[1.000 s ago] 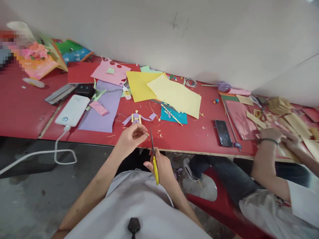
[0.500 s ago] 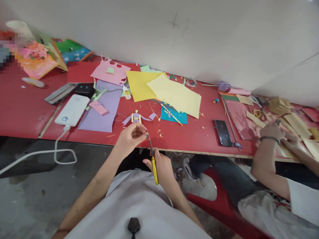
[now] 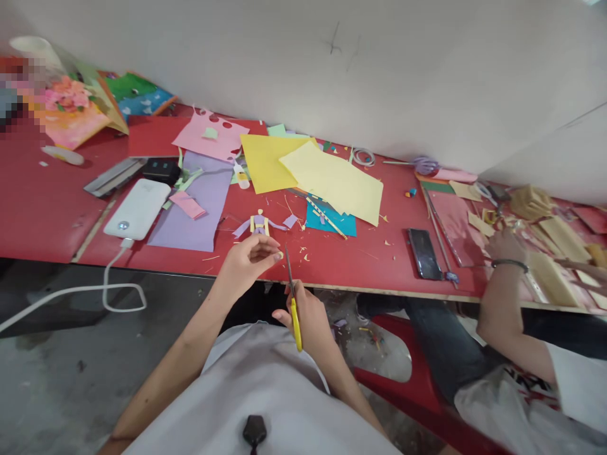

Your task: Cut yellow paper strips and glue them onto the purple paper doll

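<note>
Beside the scrap (image 3: 281,255) pinched in left fingers (image 3: 265,240): scissors (image 3: 296,321) in right fingers (image 3: 300,292), newly clear.

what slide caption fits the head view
Yellow-handled scissors in the right hand, a small pale scrap in the left hand, at a red table.

The pale-yellow, ragged-edged paper sheet (image 3: 339,180) looks matt and smooth. On the near side of that sheet, the yellow-handled metal scissors (image 3: 294,311) have grey blades and smooth, plastic-looking handles. Left of the sheet, the white rounded plastic power bank (image 3: 137,212) has a faint sheen; right of it, the black rectangular phone (image 3: 424,253) shows a glossy, glass-like face. Beneath the sheet, the long red tabletop (image 3: 351,264) is smooth (its pale edge looks like rough wood).
</note>
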A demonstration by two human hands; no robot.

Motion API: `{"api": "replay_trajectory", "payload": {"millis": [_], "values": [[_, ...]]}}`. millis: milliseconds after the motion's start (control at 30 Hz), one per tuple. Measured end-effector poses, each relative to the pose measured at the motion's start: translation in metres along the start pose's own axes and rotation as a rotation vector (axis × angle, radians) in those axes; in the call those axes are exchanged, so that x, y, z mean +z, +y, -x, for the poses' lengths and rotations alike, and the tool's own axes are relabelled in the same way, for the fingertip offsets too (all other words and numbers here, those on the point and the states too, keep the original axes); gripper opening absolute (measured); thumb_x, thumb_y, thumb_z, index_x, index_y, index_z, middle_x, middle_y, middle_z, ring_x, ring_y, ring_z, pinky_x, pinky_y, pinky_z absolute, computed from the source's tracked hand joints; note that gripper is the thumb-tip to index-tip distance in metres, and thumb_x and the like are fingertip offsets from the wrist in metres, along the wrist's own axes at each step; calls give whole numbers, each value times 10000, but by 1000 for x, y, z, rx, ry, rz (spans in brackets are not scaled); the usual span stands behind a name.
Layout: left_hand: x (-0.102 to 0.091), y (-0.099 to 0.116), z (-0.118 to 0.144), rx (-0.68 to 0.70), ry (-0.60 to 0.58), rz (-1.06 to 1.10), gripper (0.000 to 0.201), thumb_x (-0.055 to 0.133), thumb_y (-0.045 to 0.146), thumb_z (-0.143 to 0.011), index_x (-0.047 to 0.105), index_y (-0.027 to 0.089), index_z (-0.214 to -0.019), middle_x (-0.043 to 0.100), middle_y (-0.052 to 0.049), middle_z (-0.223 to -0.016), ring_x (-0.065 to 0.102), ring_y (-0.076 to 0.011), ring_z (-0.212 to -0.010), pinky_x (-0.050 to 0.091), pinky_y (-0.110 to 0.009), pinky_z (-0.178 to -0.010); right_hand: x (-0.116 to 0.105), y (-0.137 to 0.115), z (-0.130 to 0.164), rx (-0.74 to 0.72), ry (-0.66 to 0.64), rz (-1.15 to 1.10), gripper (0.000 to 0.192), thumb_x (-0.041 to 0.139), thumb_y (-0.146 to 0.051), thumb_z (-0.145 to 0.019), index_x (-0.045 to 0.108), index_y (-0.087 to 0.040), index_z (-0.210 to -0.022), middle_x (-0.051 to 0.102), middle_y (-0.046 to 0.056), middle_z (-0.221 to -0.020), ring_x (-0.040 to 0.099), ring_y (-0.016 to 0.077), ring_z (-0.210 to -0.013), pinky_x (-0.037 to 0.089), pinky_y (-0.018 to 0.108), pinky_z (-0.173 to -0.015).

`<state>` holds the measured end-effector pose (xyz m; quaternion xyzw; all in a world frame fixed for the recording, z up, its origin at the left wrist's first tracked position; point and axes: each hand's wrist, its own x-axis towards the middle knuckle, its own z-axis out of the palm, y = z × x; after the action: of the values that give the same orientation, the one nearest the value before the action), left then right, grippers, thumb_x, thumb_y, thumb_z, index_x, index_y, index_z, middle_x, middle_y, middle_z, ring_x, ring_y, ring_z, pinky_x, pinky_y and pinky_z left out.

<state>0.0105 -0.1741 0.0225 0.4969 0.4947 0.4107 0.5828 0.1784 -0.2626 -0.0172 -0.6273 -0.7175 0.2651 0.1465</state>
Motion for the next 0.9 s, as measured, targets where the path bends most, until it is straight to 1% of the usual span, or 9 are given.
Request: {"api": "replay_trajectory", "payload": {"millis": [67,133,333,467,700,800,900], "values": [[0,0,0,12,-6,9,247,785,309,-727,649,185,-893,706,-30,-861,698,-178,-866,572,-288,-829,0,-1,0,-7,11,18,686,296,-817,-848,517,-181,-975,683,64,-731,679,215,-630,423,255,-560],[-1,1,1,20,-3,9,259,789,309,-719,655,184,-902,701,-30,-860,696,-177,-860,572,-285,-825,0,-2,0,-1,10,46,668,296,-802,-861,522,-183,-970,677,55,-711,675,212,-618,416,253,-554],[-3,2,1,8,5,-22,250,771,288,-724,650,184,-917,703,-29,-845,698,-180,-857,568,-292,-832,0,-2,-1,14,23,166,619,351,-772,-872,535,-189,-967,698,59,-715,697,232,-642,365,254,-524],[-3,1,1,18,-3,-36,244,765,288,-725,646,184,-912,704,-34,-857,699,-186,-861,573,-301,-825,-1,-3,1,18,41,213,592,365,-759,-881,535,-194,-930,699,53,-716,699,227,-646,344,256,-522],[-6,1,1,32,-22,-70,248,752,304,-739,647,185,-930,709,-44,-863,703,-196,-850,581,-323,-819,-1,-2,1,-12,80,248,618,341,-765,-883,557,-188,-930,684,40,-674,678,206,-614,310,257,-521],[-8,1,1,30,-28,-83,238,745,277,-742,644,187,-937,707,-40,-865,700,-188,-848,574,-313,-820,-1,-2,1,-11,93,276,632,328,-771,-883,567,-188,-935,673,34,-658,666,203,-599,281,259,-516],[-10,2,1,27,-38,-87,241,737,247,-744,641,194,-959,705,-29,-860,696,-176,-846,567,-297,-819,-2,-2,2,-7,111,309,640,329,-784,-873,569,-191,-895,655,33,-631,653,201,-587,255,262,-512]]}}
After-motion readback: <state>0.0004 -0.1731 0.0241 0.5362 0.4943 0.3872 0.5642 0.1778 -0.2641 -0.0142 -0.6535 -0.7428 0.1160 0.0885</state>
